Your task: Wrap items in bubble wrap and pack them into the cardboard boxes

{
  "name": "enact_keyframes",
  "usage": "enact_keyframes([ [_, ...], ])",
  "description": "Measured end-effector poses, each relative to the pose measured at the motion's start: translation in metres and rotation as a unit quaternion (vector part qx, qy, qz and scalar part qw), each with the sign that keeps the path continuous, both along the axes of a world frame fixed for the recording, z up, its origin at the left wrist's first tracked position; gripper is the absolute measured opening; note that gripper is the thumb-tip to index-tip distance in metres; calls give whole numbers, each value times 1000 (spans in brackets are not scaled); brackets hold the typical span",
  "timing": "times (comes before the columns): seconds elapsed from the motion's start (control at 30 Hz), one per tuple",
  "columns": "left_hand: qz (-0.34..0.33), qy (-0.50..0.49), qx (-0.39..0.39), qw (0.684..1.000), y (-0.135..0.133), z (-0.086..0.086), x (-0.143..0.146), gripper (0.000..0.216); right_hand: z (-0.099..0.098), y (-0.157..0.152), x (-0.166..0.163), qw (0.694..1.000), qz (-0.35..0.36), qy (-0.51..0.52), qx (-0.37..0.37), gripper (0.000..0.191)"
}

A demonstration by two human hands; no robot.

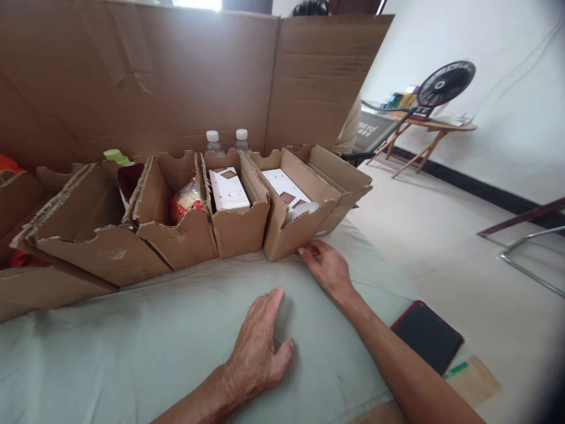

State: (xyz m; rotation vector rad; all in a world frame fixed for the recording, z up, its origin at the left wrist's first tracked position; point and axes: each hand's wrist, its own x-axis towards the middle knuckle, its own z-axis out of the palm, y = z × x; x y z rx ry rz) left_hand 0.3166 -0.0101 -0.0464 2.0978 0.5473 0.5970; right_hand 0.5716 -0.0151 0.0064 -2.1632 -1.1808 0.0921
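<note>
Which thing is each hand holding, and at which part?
Nothing is held. The left hand lies flat on the cloth; the right hand touches the cardboard box at its bottom front edge.

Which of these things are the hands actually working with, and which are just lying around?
In hand:
- right hand, fingertips touching the cardboard tray
- white box inside that tray
- left hand, flat on the green cloth, holding nothing

Lying about:
- two water bottles behind the trays
- phone on the floor
- fan
- wooden table
</note>
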Motion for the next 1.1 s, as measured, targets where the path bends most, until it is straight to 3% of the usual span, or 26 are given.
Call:
enact_keyframes([
  [0.13, -22, 19, -14, 999, 1, 0, 0, 86, 5, -15, -12, 999, 10, -47, 1, 26],
  [0.33, -15, 12, -17, 1000, 1, -1, 0, 84, 8, -12, -48, 992, 117, -44, 27, 26],
  [0.53, -14, 14, -20, 1000, 0, 3, 2, 83, -10, 11, -52, 991, 122, -30, 49, 39],
  [0.73, -19, 20, -17, 999, 2, 6, 4, 84, -31, 10, -50, 990, 134, -34, 22, 50],
  [0.9, -31, 12, -3, 999, 4, 9, 7, 88, -37, 13, -50, 990, 133, -31, 26, 54],
  [1.0, -31, 6, 5, 999, 6, 12, 8, 88, -34, 13, -51, 990, 131, -25, 42, 49],
  [1.1, -29, 8, 16, 999, 7, 17, 8, 85, -16, 9, -59, 988, 132, -16, 74, 38],
])
